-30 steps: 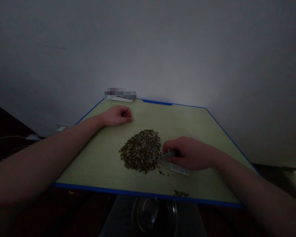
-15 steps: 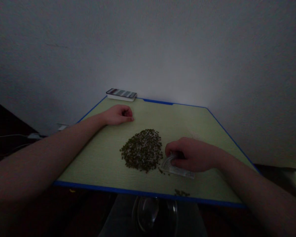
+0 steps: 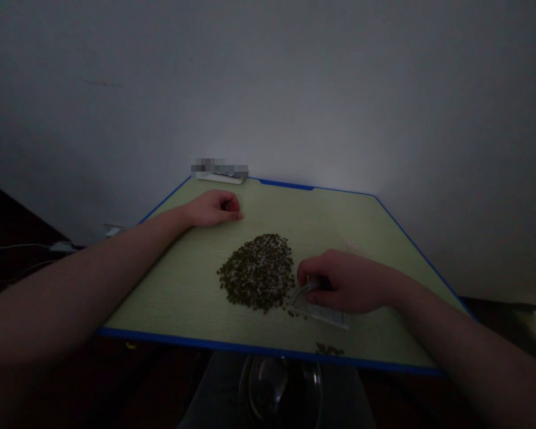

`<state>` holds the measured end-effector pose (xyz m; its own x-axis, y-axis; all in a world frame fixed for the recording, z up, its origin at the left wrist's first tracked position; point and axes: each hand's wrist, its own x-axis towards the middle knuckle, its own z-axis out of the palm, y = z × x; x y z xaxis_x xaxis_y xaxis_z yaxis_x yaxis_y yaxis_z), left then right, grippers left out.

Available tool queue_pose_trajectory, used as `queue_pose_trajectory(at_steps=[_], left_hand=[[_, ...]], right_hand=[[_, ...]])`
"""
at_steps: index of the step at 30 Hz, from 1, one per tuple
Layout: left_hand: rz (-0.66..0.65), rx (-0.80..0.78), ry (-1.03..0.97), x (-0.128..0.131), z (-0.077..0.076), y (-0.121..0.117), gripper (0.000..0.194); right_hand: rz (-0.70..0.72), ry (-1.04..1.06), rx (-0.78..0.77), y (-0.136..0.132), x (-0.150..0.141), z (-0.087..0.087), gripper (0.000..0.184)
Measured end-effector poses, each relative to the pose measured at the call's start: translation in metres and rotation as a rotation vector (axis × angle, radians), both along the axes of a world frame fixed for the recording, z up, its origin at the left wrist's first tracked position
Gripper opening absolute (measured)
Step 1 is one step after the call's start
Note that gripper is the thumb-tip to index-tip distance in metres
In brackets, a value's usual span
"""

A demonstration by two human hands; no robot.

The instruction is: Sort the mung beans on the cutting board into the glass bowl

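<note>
My right hand [image 3: 346, 280] grips a clear plastic protractor [image 3: 324, 313] by its upper part, thumb and fingers closed on it. The protractor's curved edge lies just right of a rounded pile of small green beans or seeds [image 3: 259, 274], with a few loose ones at its tip. My left hand [image 3: 214, 208] rests on the table behind the pile to the left. Its fingers are curled in loosely toward the thumb, and nothing shows in them. The palm side of each hand is partly hidden.
The pale green table [image 3: 183, 304] has a blue edge. A few loose seeds [image 3: 329, 349] lie by the near edge. A flat white box [image 3: 218, 177] with a blurred top stands at the back left. Below the near edge, a clear glass bowl [image 3: 268, 387] sits between my legs.
My right hand has shifted the protractor slightly to the left and toward me, beside the pile. The left hand stays where it was.
</note>
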<state>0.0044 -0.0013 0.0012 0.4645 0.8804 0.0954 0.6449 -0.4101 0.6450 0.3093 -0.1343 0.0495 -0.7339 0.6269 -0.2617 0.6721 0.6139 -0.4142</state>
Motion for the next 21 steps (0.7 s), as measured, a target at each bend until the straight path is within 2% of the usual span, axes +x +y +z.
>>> queue_pose_trajectory(at_steps=[8, 21], left_hand=[[0.015, -0.010, -0.001, 0.0028, 0.0046, -0.0043, 0.026], [0.010, 0.007, 0.022, 0.0015, 0.0016, -0.0016, 0.028]], right_hand=[[-0.042, -0.016, 0.026, -0.0016, -0.0024, 0.0008, 0.011], [-0.053, -0.050, 0.057, 0.0052, 0.0056, -0.0020, 0.015]])
